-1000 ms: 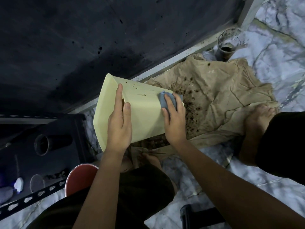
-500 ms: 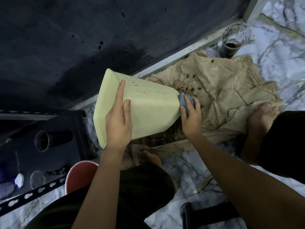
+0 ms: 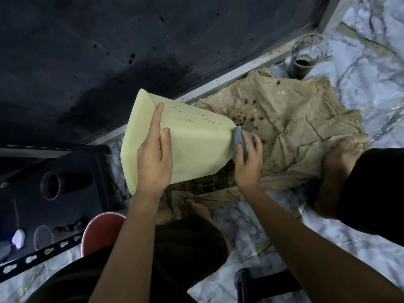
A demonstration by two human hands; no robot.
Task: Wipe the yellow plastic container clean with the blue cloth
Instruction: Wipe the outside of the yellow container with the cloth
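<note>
Across the right and bottom of the frame I see a pale marble-veined floor (image 3: 360, 88), and on it, at centre right, a crumpled tan sheet (image 3: 295, 132) scattered with dark crumbs. A dark speckled wall (image 3: 109, 51) fills the upper left, edged by a light strip (image 3: 218, 82) running diagonally. At upper right a clear cup (image 3: 306, 55) with dark residue stands just beside the sheet. At lower left I make out a black rack (image 3: 43, 193) holding a dark tube, and a red round object (image 3: 98, 232) near my knee.

In the middle of the frame I hold the yellow plastic container (image 3: 196, 149) on its side above the sheet, mouth toward the left, base toward the right. Its upper face carries lines of small dark specks. My left hand (image 3: 154, 158) grips its near wall, fingers laid along it. My right hand (image 3: 248, 158) clasps the blue cloth (image 3: 238, 142), pressing it against the container's base.
</note>
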